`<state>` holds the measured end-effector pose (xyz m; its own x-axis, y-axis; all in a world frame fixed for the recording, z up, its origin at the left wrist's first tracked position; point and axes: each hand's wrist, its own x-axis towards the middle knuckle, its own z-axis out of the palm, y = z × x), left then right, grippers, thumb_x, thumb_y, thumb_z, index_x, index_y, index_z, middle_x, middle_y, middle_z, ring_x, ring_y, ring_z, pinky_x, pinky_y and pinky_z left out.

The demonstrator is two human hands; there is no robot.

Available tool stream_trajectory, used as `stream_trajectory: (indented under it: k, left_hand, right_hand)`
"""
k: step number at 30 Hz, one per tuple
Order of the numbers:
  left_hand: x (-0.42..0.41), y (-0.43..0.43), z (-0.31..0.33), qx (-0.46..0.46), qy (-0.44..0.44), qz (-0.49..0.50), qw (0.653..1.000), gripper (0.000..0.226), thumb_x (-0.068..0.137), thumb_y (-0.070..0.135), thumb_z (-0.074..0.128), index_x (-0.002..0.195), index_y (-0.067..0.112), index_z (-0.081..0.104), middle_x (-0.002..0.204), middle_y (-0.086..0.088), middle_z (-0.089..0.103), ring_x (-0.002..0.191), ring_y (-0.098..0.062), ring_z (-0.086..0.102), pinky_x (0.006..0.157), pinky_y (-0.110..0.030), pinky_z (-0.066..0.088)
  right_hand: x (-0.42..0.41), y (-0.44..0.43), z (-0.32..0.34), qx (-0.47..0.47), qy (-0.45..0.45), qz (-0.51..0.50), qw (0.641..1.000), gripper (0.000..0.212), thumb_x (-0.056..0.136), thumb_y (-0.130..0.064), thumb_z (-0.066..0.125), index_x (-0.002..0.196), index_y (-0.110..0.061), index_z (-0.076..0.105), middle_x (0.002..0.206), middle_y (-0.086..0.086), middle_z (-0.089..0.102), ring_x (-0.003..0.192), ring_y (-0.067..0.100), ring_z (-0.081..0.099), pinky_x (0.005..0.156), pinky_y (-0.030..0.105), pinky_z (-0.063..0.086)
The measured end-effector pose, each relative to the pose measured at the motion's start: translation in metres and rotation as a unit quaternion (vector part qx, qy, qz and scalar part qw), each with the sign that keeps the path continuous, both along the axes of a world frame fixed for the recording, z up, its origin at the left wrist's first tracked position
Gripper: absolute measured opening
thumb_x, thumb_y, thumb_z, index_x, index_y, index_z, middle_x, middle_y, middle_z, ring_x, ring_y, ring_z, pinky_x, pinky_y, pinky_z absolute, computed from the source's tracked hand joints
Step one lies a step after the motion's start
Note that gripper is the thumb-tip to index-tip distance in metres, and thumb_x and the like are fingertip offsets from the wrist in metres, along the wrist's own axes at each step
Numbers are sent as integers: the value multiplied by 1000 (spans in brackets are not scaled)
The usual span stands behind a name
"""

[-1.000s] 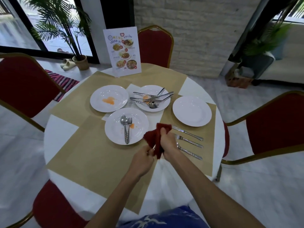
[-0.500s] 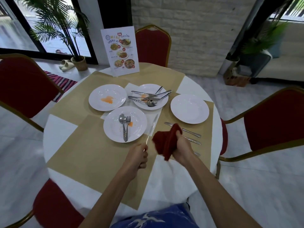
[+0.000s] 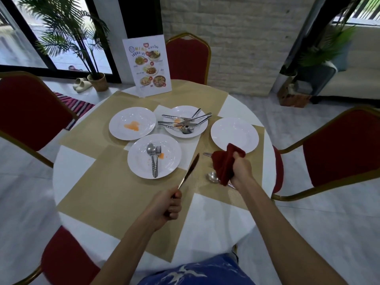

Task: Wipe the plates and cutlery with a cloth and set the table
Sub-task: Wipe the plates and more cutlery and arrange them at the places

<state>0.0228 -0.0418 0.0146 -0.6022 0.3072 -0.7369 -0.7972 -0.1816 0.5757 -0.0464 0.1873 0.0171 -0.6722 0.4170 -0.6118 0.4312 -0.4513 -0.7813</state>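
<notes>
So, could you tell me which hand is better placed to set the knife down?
Probably left: the left hand grips the knife by its handle, while the right hand clutches the cloth.

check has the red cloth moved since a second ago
Yes: the red cloth, gripped by the right hand, moved right, away from the spoon-and-fork plate toward the clean plate.

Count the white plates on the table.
4: the smeared plate far left, the cutlery-piled plate far centre, the spoon-and-fork plate near centre, the clean plate at right. None appears hidden.
</notes>
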Motion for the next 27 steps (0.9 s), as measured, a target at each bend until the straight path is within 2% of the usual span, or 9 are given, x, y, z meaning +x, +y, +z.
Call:
stream_trajectory:
  k: [3, 6, 9, 10, 12, 15, 18, 23, 27]
  left_hand:
    - [-10, 17, 1, -50, 45, -19, 998, 37, 105, 31, 34, 70, 20, 40, 52, 8, 20, 38, -7, 19, 37, -20, 18]
    - [-10, 35, 10, -123, 125, -110, 978, 43, 107, 37, 34, 75, 14, 52, 49, 0, 44, 40, -13, 38, 43, -21, 36]
    - [-19, 21, 8, -311, 268, -225, 883, 46, 105, 32, 38, 85, 7, 70, 77, -7, 75, 67, -22, 67, 68, -30, 54]
    - [-25, 14, 6, -365, 300, -212, 855, 42, 103, 30, 41, 87, 9, 74, 83, -4, 76, 75, -21, 70, 76, -31, 55]
    - [-37, 4, 10, -415, 330, -110, 841, 33, 101, 27, 47, 92, 15, 77, 86, 3, 76, 84, -17, 70, 83, -30, 53]
    - [-51, 10, 13, -405, 363, -53, 837, 30, 100, 31, 53, 85, 15, 73, 75, 3, 69, 76, -14, 62, 74, -31, 47]
    - [-54, 11, 6, -350, 323, -9, 879, 37, 90, 40, 63, 72, 8, 71, 68, -12, 68, 70, -24, 65, 76, -44, 56]
    - [-66, -34, 9, -274, 235, 159, 919, 25, 90, 25, 71, 73, 7, 73, 64, -6, 67, 62, -21, 62, 69, -39, 52]
    - [-53, -15, 4, -279, 262, 56, 922, 28, 91, 24, 68, 68, 10, 72, 65, -5, 67, 66, -19, 63, 75, -43, 59]
  right_hand:
    - [18, -42, -14, -27, 2, 128, 991, 43, 110, -34, 41, 114, 2, 63, 97, 24, 74, 81, 39, 72, 81, 57, 60]
    - [32, -74, -17, 9, 12, 215, 977, 38, 108, -33, 45, 109, 1, 63, 86, 21, 72, 55, 29, 61, 50, 36, 52]
    - [31, -67, -14, 77, 39, 199, 976, 27, 106, -28, 50, 108, -7, 66, 90, 15, 76, 72, 33, 70, 64, 43, 60]
    - [32, -61, -11, 94, 46, 199, 974, 25, 106, -26, 50, 106, -8, 67, 89, 14, 76, 76, 31, 72, 73, 47, 62]
    - [39, -57, -1, 93, 67, 235, 965, 27, 108, -24, 47, 100, -6, 66, 77, 12, 73, 65, 27, 71, 67, 46, 63]
    - [51, -66, 12, 137, 87, 359, 919, 29, 108, -29, 46, 100, -11, 67, 76, 4, 74, 64, 17, 72, 60, 29, 59]
    - [57, -77, 14, 112, 88, 419, 897, 29, 108, -33, 46, 104, -15, 68, 83, 5, 75, 76, 21, 75, 73, 36, 62]
    - [74, -72, 13, 94, 59, 495, 862, 25, 109, -32, 46, 106, -15, 65, 85, 1, 74, 73, 12, 73, 65, 25, 57]
    - [63, -90, 14, 90, 62, 456, 884, 28, 109, -30, 45, 108, -11, 66, 85, 7, 72, 70, 16, 71, 67, 30, 58]
